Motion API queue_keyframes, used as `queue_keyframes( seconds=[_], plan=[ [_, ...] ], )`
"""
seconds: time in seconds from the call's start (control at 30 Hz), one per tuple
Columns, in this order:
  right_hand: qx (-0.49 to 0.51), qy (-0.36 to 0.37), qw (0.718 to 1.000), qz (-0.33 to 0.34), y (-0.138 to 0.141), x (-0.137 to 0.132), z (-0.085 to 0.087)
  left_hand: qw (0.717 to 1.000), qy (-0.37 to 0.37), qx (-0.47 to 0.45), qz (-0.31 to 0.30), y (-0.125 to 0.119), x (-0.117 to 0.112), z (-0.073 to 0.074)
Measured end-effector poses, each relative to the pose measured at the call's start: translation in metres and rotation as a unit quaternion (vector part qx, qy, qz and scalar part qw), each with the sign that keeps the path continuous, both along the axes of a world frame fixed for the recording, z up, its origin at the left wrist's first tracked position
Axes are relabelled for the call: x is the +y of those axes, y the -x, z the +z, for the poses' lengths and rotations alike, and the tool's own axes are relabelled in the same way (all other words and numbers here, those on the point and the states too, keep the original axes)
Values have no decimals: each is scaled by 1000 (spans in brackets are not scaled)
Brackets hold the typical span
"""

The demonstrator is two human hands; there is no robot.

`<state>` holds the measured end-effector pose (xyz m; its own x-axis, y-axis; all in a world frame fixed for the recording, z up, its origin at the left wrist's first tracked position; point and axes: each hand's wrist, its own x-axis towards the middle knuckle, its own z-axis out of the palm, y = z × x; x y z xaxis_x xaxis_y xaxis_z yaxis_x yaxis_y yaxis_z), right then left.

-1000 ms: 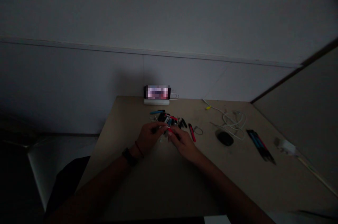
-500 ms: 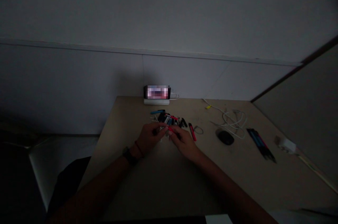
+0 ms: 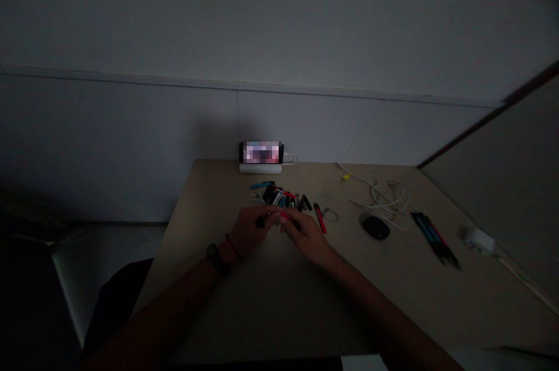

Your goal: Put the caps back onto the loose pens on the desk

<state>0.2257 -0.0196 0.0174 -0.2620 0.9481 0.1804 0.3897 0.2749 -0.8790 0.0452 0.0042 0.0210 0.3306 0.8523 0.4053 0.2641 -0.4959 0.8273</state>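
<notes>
Left hand (image 3: 251,232), right hand (image 3: 309,237), red item (image 3: 284,215), labels unreadable

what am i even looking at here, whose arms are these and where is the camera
All these pictures come from one camera worn on a person's head, looking forward and down, so the arms at the bottom are that person's own. The left hand and right hand meet over something small with a red part, too dark to name. Ahead, on a tan table, lie a heap of small items, a black computer mouse, a tangled white cable and a bundle of pens. A phone stands at the far edge.
</notes>
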Motion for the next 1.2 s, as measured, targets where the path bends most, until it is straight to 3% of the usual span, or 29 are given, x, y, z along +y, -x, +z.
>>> queue_keyframes(
  seconds=[0.27, 0.4, 0.53, 0.7, 0.8, 0.9, 0.97, 1.07, 1.2],
  plan=[
    [63, 37, 997, -35, 10, 1, -8, 998, -5, 33, 59, 1, 3, -7],
    [92, 74, 991, -67, 10, -1, -7, 994, 17, -2, 105, 6, 12, -9],
    [101, 89, 990, -45, 10, -2, -8, 990, 26, -44, 132, 8, 19, -12],
    [34, 65, 997, 17, 11, -6, -3, 987, 36, -48, 151, 8, 20, -15],
    [-45, 32, 993, 103, 18, -16, 7, 986, 44, -56, 152, 7, 19, -14],
    [-128, -27, 955, 266, 33, -33, 18, 983, 62, -79, 156, 8, 20, -10],
    [-178, -66, 925, 328, 45, -42, 19, 979, 79, -99, 160, 8, 20, -8],
    [-246, -101, 910, 318, 57, -48, 12, 974, 106, -113, 168, 8, 21, -7],
    [-291, -113, 922, 229, 66, -48, -6, 974, 114, -110, 162, 7, 22, -9]
  ],
)
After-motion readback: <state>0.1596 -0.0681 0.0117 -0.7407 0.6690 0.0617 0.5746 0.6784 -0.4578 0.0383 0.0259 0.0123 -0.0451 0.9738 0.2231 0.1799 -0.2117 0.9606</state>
